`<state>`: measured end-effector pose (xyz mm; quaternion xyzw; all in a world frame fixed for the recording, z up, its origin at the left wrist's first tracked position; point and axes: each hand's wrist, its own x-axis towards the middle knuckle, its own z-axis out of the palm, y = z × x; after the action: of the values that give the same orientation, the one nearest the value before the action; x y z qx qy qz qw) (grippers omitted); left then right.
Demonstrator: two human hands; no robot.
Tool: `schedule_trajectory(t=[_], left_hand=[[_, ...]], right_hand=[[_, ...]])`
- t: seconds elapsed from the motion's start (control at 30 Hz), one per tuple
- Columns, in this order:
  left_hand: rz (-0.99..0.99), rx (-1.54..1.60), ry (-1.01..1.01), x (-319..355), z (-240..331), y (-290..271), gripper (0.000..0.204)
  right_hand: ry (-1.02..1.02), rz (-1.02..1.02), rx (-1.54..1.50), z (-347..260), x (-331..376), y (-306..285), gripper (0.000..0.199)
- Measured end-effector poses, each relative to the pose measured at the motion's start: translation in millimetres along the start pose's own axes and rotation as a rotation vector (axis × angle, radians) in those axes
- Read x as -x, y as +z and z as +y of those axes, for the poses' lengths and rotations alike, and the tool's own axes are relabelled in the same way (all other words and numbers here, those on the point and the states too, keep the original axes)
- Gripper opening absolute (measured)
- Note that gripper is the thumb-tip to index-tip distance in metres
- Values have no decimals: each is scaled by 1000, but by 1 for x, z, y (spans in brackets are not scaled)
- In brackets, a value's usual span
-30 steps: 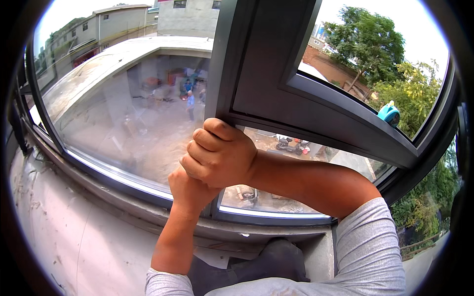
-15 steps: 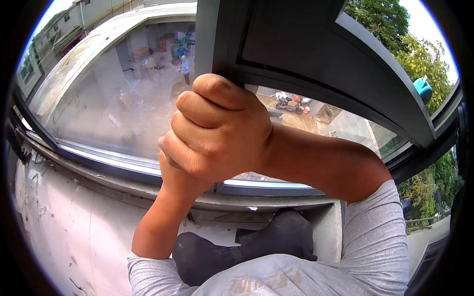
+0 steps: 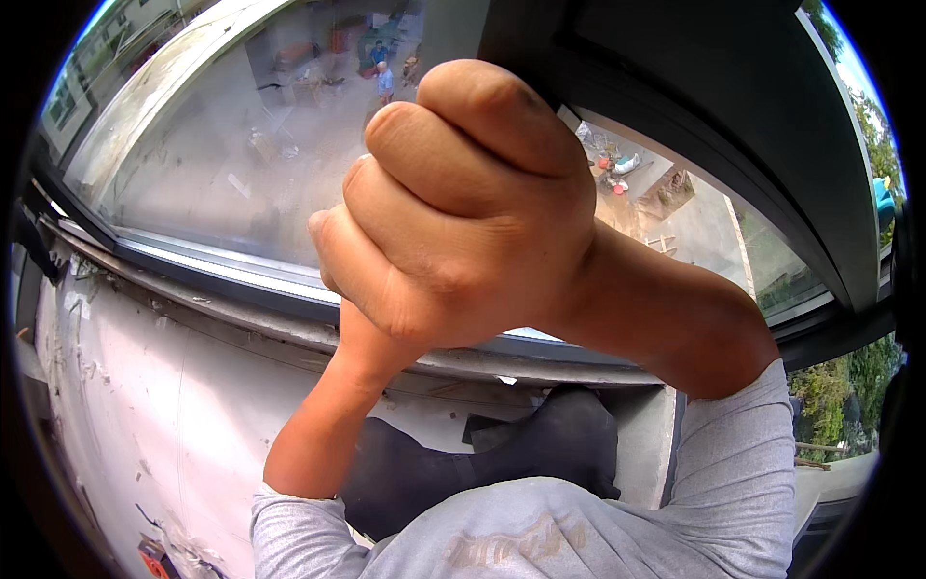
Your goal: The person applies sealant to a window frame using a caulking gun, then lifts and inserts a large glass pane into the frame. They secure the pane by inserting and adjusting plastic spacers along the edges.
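Observation:
My right hand (image 3: 468, 207) is closed in a fist before the window, its knuckles turned up. Whatever its curled fingers hold is hidden. Behind and below it comes my left hand (image 3: 371, 333), of which little beyond the wrist shows; its fingers are covered by the right hand. Both hands are close together, seemingly stacked. Just beyond the fist stands a dark grey window frame (image 3: 714, 72), with a wide bar running to the right. Left of the hands is a large, dusty glass pane (image 3: 207, 183).
A concrete sill (image 3: 241, 318) runs below the window, above a pale, littered surface (image 3: 135, 386). At its lower left lies an orange and black object (image 3: 156, 558). Beyond the glass, two people (image 3: 385, 82) stand far below. A turquoise item (image 3: 884, 203) sits at the right edge.
Both hands have risen, and the right fist looks larger and closer. The window frame has shifted right in the view. The orange and black object has come into sight at lower left.

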<state>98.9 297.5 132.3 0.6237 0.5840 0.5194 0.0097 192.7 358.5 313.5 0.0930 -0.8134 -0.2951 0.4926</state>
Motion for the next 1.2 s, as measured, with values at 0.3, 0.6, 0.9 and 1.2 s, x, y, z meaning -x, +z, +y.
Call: schedule_trajectory(t=[0.3, 0.6, 0.9, 1.2], left_hand=[[-124, -282, -357, 52, 10, 19, 36], [-65, 66, -147, 60, -33, 31, 30], [-277, -52, -459, 60, -6, 15, 42], [2, -168, -256, 112, -20, 25, 38]], right_hand=[[-65, 53, -15, 11, 2, 3, 29], [-23, 80, -32, -1, 4, 4, 22], [-21, 154, -51, 4, 4, 9, 23], [257, -148, -685, -80, 90, -23, 28]])
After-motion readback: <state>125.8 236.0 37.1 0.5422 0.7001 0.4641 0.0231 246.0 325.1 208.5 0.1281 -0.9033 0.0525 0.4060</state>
